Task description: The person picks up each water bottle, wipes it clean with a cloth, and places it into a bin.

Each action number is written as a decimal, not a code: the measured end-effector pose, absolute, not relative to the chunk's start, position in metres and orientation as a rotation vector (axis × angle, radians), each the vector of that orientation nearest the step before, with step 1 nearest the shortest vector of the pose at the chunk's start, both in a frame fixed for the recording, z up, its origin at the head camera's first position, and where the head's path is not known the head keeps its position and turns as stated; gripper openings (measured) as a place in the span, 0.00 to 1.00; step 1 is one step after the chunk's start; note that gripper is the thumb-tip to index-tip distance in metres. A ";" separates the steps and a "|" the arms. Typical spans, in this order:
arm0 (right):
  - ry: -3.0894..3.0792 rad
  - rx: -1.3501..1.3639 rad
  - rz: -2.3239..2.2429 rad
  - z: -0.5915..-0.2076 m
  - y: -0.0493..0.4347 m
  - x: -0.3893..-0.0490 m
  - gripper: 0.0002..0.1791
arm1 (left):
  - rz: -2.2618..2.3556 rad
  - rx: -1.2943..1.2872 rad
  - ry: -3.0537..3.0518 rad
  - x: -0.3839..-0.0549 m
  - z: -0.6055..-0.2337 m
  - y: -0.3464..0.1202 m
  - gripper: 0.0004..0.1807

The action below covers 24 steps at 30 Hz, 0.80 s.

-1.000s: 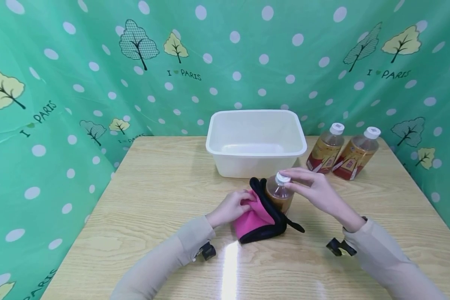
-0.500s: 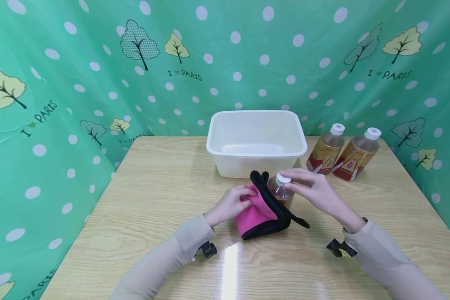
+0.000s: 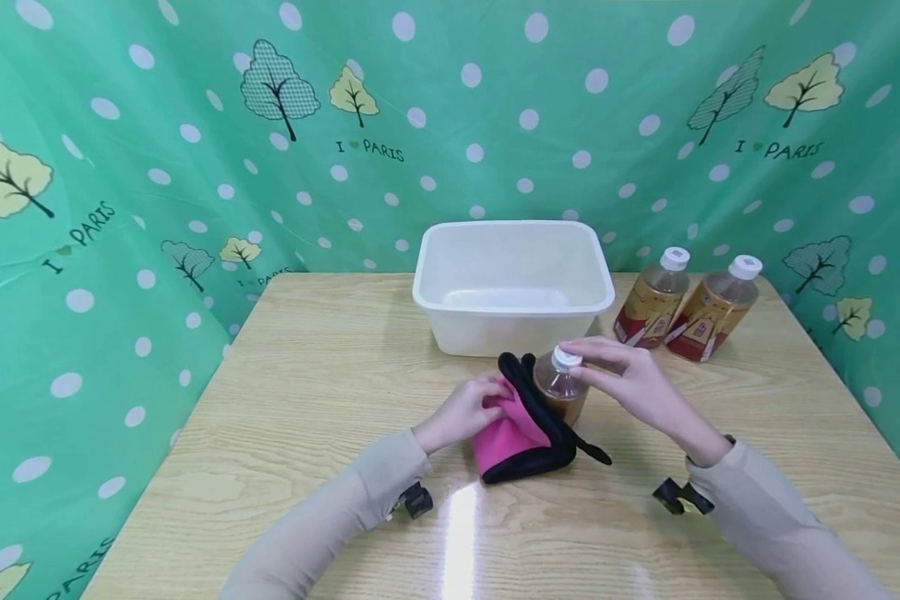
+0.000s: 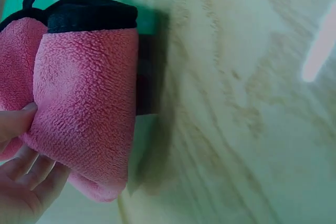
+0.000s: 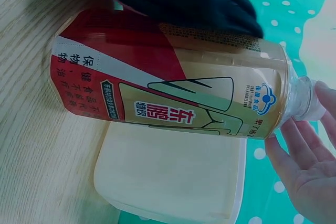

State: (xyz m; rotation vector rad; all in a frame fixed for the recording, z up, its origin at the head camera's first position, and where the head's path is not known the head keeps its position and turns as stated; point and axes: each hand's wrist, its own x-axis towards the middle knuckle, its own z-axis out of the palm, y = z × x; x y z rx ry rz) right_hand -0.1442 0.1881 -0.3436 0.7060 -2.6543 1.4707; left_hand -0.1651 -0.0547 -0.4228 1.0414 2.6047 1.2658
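Observation:
A pink cloth with black edging [image 3: 506, 437] is folded against the side of a plastic drink bottle [image 5: 184, 82] with a red and gold label. My left hand [image 3: 461, 412] grips the cloth; the left wrist view shows the thumb on the folded pink cloth [image 4: 86, 87] and the fingers under it. By its white cap [image 3: 566, 358], my right hand [image 3: 630, 379] pinches the bottle, which stands on the table. In the head view the cloth hides part of the bottle's left side and its lower end.
A white plastic tub [image 3: 510, 329] stands just behind the bottle. Two similar bottles stand at the back right, one bottle [image 3: 651, 300] beside another bottle [image 3: 712, 308]. The wooden table [image 3: 307, 375] ends at a green dotted curtain [image 3: 457, 108].
The left hand and cloth went slightly up along the bottle, then came back down. The right hand has stayed at the cap, and the bottle has kept its place.

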 end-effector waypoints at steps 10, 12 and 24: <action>-2.655 0.705 1.489 -0.344 0.189 -0.144 0.19 | 1.093 1.023 2.607 -0.168 -0.437 -0.056 0.11; -2.655 0.707 1.488 -0.344 0.189 -0.143 0.19 | 1.094 1.029 2.608 -0.168 -0.438 -0.056 0.10; -2.528 0.766 1.324 -0.339 0.186 -0.141 0.18 | 1.202 1.032 2.584 -0.165 -0.440 -0.065 0.11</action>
